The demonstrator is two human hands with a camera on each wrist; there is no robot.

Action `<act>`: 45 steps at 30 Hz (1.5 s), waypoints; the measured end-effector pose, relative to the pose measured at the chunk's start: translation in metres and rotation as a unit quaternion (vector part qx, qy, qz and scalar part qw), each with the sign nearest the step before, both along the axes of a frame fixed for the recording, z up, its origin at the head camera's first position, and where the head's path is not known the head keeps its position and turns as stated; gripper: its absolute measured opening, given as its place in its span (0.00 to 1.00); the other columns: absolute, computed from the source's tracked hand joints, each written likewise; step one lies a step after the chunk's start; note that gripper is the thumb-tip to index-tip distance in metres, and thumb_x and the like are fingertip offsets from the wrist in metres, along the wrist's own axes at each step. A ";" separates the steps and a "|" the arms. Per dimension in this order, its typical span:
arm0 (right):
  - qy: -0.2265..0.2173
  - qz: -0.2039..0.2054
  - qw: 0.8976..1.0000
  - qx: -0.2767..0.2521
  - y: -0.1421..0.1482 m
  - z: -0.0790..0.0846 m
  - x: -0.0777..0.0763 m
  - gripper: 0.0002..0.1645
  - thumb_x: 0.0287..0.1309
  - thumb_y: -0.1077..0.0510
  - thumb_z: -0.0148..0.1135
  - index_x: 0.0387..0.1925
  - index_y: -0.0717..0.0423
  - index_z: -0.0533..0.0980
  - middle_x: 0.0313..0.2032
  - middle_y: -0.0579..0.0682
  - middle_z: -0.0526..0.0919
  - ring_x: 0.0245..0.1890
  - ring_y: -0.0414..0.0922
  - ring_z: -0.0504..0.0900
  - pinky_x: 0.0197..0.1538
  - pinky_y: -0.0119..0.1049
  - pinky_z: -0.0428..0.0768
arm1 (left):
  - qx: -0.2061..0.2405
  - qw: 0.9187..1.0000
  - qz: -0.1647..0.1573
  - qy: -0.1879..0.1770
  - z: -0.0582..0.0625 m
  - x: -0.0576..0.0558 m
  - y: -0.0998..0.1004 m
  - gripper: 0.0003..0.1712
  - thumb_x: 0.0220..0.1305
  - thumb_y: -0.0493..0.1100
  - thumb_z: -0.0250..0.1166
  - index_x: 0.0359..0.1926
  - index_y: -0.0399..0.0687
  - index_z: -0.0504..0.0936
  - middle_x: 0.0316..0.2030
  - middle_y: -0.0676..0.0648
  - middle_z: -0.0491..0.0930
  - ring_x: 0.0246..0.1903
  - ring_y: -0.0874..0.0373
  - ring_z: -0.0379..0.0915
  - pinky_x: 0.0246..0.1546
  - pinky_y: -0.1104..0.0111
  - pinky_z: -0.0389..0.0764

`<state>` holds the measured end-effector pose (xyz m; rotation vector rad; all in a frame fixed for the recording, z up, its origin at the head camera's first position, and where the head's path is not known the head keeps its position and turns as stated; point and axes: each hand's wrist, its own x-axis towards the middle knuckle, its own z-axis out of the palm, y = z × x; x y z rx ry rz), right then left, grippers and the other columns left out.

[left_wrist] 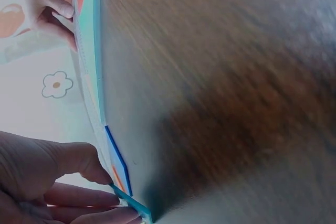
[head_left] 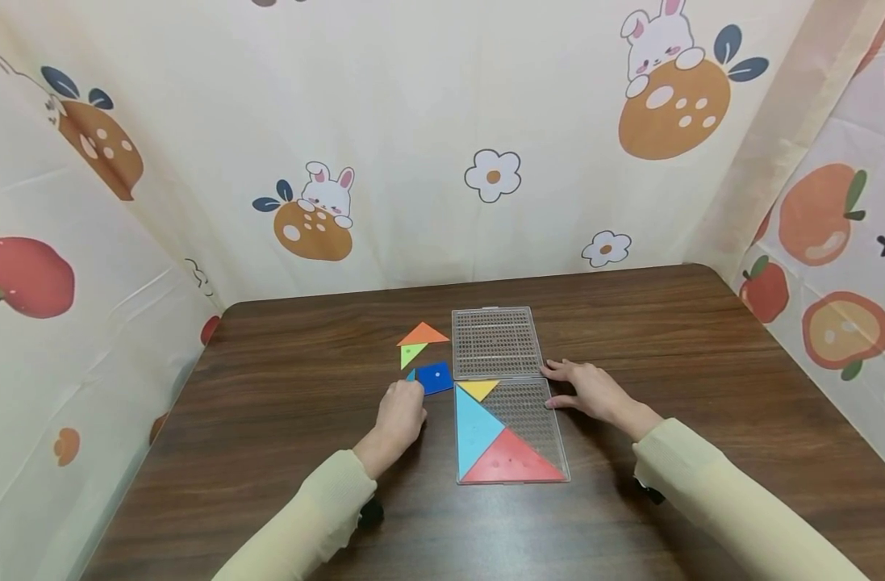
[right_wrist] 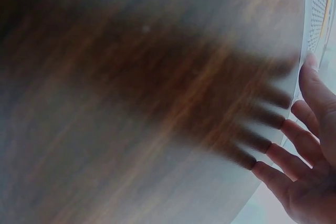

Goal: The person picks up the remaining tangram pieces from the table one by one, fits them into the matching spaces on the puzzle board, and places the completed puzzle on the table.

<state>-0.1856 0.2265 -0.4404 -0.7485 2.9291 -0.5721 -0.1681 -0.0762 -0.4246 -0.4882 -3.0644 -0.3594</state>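
Observation:
My left hand pinches a small teal tangram piece between thumb and fingers, down at the table left of the case. Beside it lies a dark blue square piece. The clear tangram case lies unfolded flat; its near half holds a yellow triangle, a large light blue triangle and a large red triangle. With fingers spread, my right hand touches the case's right edge near the hinge, thumb on the near half. Most of the teal piece is hidden in the head view.
An orange triangle and a lime green triangle lie on the wooden table, left of the case's far half. A printed curtain hangs behind the table and at both sides.

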 end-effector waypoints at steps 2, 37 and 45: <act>-0.001 0.000 1.000 -0.001 0.000 0.000 0.000 0.35 0.45 0.49 0.65 0.53 0.62 0.70 0.55 0.62 0.69 0.54 0.62 0.65 0.50 0.54 0.66 | -0.002 1.000 -0.004 0.006 0.001 0.001 -0.001 0.04 0.48 0.31 0.65 0.24 0.32 0.78 0.21 0.42 0.76 0.26 0.52 0.73 0.32 0.62 0.76; -0.010 -0.004 1.000 -0.005 0.000 -0.001 -0.001 0.35 0.46 0.49 0.65 0.54 0.62 0.70 0.55 0.62 0.68 0.54 0.62 0.65 0.51 0.55 0.66 | 0.077 0.995 0.064 -0.009 0.011 -0.008 -0.030 0.08 0.49 0.23 0.57 0.19 0.33 0.72 0.15 0.44 0.70 0.15 0.56 0.70 0.14 0.69 0.72; -0.012 -0.002 1.000 -0.006 0.000 0.000 0.000 0.34 0.46 0.49 0.65 0.54 0.62 0.70 0.55 0.63 0.68 0.54 0.63 0.65 0.51 0.55 0.65 | 0.100 0.988 0.104 -0.056 0.011 -0.014 -0.038 0.03 0.53 0.26 0.57 0.25 0.30 0.77 0.16 0.43 0.70 0.14 0.56 0.66 0.14 0.70 0.70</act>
